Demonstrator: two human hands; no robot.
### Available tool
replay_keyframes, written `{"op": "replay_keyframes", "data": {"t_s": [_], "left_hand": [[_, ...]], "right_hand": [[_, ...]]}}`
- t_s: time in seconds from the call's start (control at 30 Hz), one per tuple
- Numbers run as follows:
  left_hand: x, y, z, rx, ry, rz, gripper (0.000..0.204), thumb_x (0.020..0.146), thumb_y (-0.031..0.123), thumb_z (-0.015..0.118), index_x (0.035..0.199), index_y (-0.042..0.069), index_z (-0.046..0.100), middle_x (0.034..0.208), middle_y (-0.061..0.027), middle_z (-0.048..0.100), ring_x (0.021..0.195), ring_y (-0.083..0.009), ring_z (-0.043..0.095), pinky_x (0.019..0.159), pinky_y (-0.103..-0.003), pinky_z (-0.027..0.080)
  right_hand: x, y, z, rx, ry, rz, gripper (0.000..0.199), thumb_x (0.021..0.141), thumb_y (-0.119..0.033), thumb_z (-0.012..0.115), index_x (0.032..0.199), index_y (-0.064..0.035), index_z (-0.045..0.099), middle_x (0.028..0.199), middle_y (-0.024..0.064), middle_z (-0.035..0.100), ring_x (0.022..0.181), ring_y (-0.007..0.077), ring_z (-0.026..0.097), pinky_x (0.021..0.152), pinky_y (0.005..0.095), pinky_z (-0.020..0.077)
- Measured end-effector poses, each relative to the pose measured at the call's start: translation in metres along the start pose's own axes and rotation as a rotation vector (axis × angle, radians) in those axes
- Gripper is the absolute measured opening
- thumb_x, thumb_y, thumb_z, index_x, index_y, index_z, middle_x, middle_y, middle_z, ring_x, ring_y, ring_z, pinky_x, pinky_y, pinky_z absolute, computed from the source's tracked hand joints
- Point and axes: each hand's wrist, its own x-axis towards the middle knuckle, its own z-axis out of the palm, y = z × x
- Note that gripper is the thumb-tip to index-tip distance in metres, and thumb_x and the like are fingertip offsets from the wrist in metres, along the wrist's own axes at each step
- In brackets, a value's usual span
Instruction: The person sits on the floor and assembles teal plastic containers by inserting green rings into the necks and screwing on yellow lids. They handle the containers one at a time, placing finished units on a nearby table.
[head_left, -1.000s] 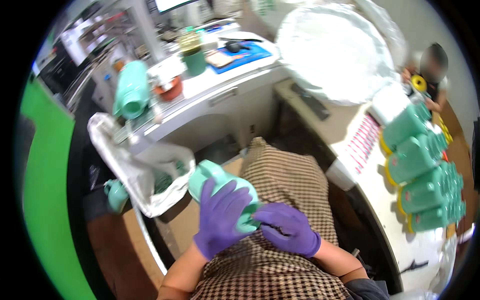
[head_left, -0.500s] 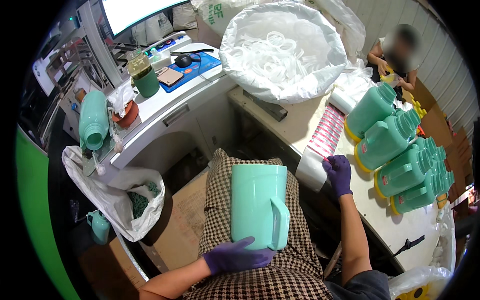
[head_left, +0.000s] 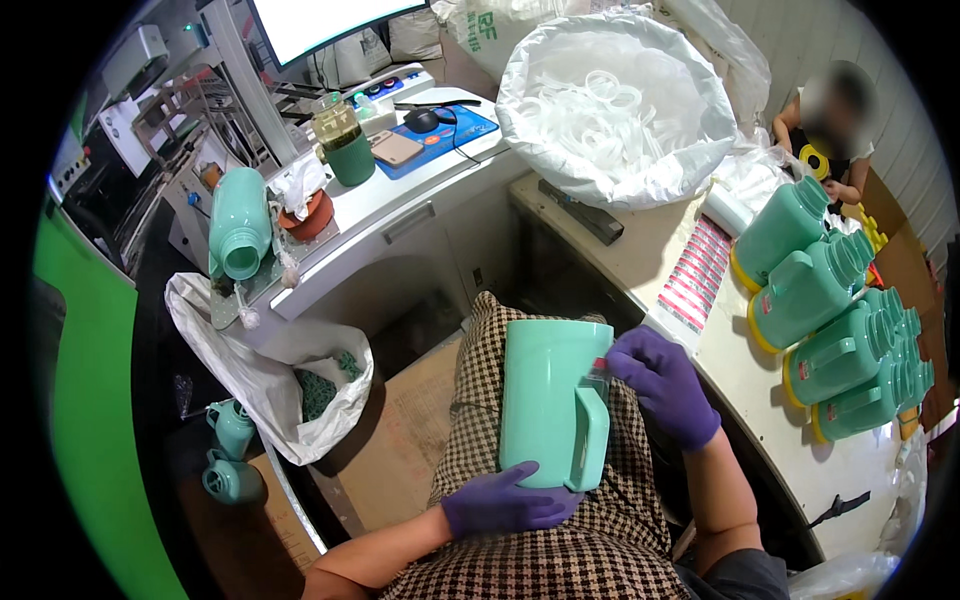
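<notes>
A mint-green thermos shell (head_left: 545, 410) with a side handle lies across my lap, its wide end away from me. My left hand (head_left: 510, 502), in a purple glove, holds its near end, with fingers curled under the base of the handle. At the far end of the handle my right hand (head_left: 662, 385), gloved in purple too, pinches a small red and clear sticker (head_left: 598, 367) against or just above the shell; whether it touches cannot be told. A sheet of red and white stickers (head_left: 698, 270) lies on the bench to the right.
Several mint-green thermos shells with yellow bases (head_left: 835, 350) stand on the right bench (head_left: 770, 440). A white sack of clear rings (head_left: 620, 110) sits ahead. A desk with a jar (head_left: 345, 150) and mouse (head_left: 422, 121) is at left. Another person holds a yellow ring (head_left: 815, 160).
My right hand has come left from the sticker sheet to the shell, carrying a sticker. My left hand keeps its hold on the shell. The view has shifted left.
</notes>
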Motion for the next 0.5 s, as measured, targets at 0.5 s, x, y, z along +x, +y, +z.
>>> {"op": "replay_keyframes", "data": {"t_s": [0.5], "left_hand": [[-0.044,-0.012,-0.074,-0.228,0.451,-0.74,0.052,0.088,0.034,0.074,0.131,0.014,0.053,0.134,-0.013,0.052,0.124,-0.0283,0.055,0.099,-0.058,0.048]], "right_hand": [[0.082,0.03,0.028,-0.016,0.554,-0.167,0.043,0.091,-0.01,0.074,0.127,-0.0045,0.052,0.092,0.0026,0.048,0.08,0.0107,0.05,0.071,0.0297,0.0468]]}}
